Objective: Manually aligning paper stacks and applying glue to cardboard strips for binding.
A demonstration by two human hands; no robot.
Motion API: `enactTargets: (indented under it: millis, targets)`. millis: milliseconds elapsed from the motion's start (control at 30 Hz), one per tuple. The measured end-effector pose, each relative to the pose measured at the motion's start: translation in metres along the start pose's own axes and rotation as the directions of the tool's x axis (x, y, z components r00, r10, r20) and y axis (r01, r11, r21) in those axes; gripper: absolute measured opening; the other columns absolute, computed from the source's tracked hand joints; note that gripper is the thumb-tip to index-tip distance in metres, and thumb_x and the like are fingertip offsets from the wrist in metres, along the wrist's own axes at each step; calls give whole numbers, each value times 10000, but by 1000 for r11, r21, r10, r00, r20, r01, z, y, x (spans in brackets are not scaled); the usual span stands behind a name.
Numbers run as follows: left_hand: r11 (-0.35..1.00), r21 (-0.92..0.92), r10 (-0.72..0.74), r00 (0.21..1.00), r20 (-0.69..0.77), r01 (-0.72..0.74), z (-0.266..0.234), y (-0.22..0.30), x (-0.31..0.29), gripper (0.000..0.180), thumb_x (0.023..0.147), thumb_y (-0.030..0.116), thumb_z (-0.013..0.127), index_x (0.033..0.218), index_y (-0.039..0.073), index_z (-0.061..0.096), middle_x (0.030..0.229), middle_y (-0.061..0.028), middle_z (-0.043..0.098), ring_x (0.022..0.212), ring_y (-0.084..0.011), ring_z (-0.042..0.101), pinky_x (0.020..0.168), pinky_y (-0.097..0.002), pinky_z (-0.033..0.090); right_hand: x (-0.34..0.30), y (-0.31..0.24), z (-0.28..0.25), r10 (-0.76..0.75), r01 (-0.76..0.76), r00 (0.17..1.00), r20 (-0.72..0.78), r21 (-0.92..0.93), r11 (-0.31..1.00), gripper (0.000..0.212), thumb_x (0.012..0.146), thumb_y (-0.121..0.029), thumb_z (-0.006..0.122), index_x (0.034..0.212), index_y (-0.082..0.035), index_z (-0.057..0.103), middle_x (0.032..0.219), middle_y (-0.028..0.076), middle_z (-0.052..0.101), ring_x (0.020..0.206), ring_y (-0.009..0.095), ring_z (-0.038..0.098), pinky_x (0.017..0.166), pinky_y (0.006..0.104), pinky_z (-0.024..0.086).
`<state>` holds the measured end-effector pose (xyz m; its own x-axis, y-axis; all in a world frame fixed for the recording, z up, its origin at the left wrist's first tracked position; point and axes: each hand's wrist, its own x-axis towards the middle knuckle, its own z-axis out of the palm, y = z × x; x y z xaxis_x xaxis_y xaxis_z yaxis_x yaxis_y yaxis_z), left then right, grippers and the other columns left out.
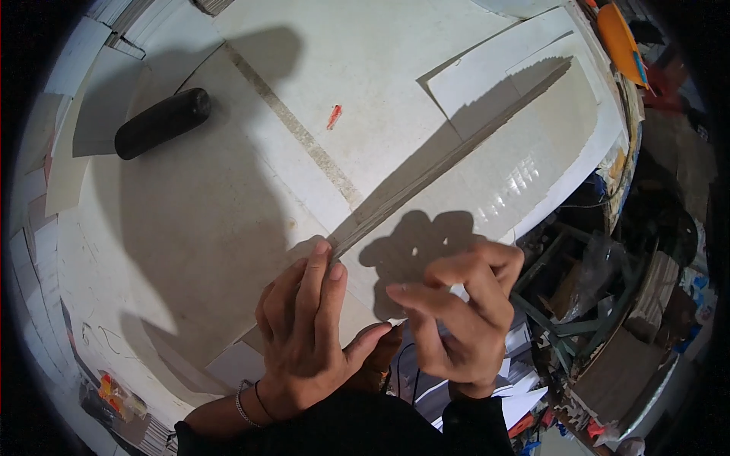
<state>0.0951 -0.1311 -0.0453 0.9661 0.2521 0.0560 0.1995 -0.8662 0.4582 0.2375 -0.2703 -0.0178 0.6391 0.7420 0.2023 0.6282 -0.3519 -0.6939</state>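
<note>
A fanned stack of pale sheets with a slightly glossy top runs from the middle of the table toward the far right. Its layered left edge is staggered. My left hand rests with fingers stretched out, the fingertips touching the near left corner of the stack. Above the stack's near end hovers my right hand, its fingers bent and apart, with nothing visible in them. The hand's shadow falls on the top sheet.
A black rounded bar lies on the white table at the far left. Larger white sheets lie beyond the stack. An orange object sits at the far right edge. Below the right edge is a green metal frame among clutter.
</note>
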Motion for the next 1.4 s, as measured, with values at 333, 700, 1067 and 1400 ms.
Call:
enactTargets:
  millis: [333, 700, 1067, 1400]
  targets:
    - [997, -73, 28, 998, -56, -32, 7, -5, -4, 857, 948, 484, 722, 1484, -80, 362, 1474, -303, 504, 1305, -415, 515, 1103, -505, 384, -6, 11, 6, 7, -20, 990, 144, 90, 996, 355, 656, 24, 741, 1008, -17, 756, 948, 79, 602, 853, 238, 511, 717, 350, 442]
    - [990, -122, 56, 996, -71, -64, 7, -10, -4, 869, 949, 422, 745, 1499, -95, 314, 1458, -337, 507, 1294, -406, 522, 1088, -486, 402, -4, 7, 12, 29, -33, 990, 136, 28, 999, 296, 689, -58, 760, 985, -61, 771, 937, 47, 611, 866, 235, 486, 738, 357, 417]
    - [988, -136, 57, 996, -70, -66, 7, -12, -6, 887, 962, 436, 724, 1508, -95, 270, 1458, -348, 503, 1272, -400, 523, 1098, -483, 373, -6, 7, 14, 0, -7, 988, 151, 42, 999, 249, 722, -165, 792, 958, -86, 805, 918, 13, 618, 892, 222, 480, 751, 355, 411]
    - [989, -136, 42, 998, -47, -49, 5, -9, -6, 919, 950, 423, 740, 1525, -98, 247, 1466, -350, 496, 1280, -407, 524, 1118, -489, 353, -10, 9, 16, -12, 5, 989, 147, 51, 999, 264, 731, -248, 791, 955, -113, 822, 902, -22, 611, 905, 220, 432, 773, 355, 380]
